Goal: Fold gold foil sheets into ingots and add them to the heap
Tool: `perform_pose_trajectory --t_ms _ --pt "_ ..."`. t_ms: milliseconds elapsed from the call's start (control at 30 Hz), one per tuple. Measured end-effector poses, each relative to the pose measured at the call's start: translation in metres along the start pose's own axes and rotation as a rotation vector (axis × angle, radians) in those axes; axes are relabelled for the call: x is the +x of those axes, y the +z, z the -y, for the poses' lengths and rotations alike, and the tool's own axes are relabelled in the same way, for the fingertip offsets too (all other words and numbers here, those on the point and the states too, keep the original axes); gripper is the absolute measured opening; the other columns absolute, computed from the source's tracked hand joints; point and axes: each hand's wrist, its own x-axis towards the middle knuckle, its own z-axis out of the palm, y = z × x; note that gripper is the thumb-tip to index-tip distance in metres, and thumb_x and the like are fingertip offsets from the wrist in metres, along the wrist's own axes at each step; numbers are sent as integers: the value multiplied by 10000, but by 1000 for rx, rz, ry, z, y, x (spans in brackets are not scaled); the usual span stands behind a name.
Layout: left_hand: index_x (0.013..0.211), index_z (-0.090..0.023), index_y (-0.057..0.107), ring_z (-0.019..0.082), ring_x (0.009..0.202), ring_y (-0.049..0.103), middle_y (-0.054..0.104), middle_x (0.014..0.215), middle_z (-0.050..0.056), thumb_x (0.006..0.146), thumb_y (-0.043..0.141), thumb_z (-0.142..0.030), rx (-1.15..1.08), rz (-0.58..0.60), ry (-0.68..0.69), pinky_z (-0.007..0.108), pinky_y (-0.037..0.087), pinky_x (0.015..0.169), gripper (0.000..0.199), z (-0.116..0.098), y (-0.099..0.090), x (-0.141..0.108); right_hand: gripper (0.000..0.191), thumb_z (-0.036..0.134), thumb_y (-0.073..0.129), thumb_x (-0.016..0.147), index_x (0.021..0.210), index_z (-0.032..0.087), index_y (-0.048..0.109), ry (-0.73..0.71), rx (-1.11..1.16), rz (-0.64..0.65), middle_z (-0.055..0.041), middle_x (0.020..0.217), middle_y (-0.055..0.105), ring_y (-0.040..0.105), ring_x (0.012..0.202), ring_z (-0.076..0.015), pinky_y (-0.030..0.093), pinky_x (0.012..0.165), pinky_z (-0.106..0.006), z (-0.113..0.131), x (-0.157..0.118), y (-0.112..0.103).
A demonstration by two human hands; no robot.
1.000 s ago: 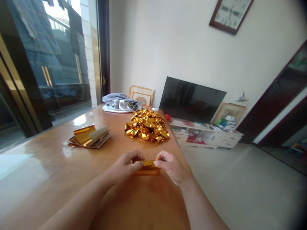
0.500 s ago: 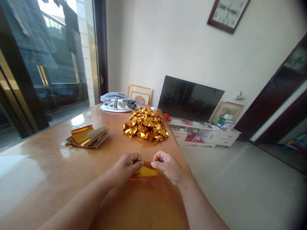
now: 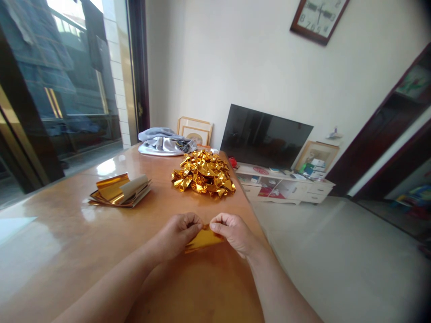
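Between my two hands, low over the wooden table (image 3: 175, 282), is a sheet of gold foil paper (image 3: 205, 239). My left hand (image 3: 180, 233) pinches its upper edge between thumb and fingers. At the same edge, to the right, my right hand (image 3: 233, 231) is closed on the foil in a pinch, its thumb near the left one. Beyond my hands lies a heap of folded gold foil pieces (image 3: 205, 174). A loose stack of gold foil sheets (image 3: 116, 190) rests on the table to the left, some curled up.
Folded grey-blue cloth (image 3: 161, 142) lies at the table's far end, with picture frames (image 3: 195, 128) behind it. The table's right edge runs beside my right hand. Past it stand a low white cabinet (image 3: 286, 188) and a black television (image 3: 264, 137).
My right hand has shifted slightly left along the foil's upper edge, closer to my left thumb. The foil's lower edge is tilted a little more. The camera view has shifted slightly.
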Motion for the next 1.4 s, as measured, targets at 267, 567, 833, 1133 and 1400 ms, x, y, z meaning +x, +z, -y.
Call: perform_pose_trajectory --t_ms 267,567,833,1133,1400 --pt "832 -150 654 122 609 477 578 679 -10 873 629 -493 -161 65 -64 242 378 574 346 -5 -4 -2 246 405 768 776 828 174 701 44 138 -4 -4 780 633 521 714 -147 389 684 -279 0 -1 -5" --pt "1062 -177 668 217 877 688 759 974 77 761 763 -312 -468 171 -112 335 511 819 344 -7 -12 -5 273 431 770 777 816 168 707 34 69 7 3 731 606 475 672 -132 343 649 -275 1 -2 -17" --pt "982 -179 607 176 816 646 706 885 35 826 708 -388 -364 54 -124 281 490 716 280 -6 -12 -5 295 459 768 771 789 175 693 66 49 23 6 715 601 470 651 -132 335 621 -270 -1 -2 -15" --pt "934 -177 549 117 671 556 612 762 -22 780 722 -269 -336 33 -67 232 403 629 250 11 -2 1 216 342 744 795 933 183 696 18 148 11 -6 871 647 565 790 -153 416 743 -284 -3 2 -8" --pt "878 -175 560 123 639 530 590 717 -28 777 684 -297 -183 -5 -94 226 376 587 201 15 -3 2 367 235 698 764 1101 214 553 -24 83 -94 7 861 653 602 772 -159 439 711 -286 -21 11 -6"
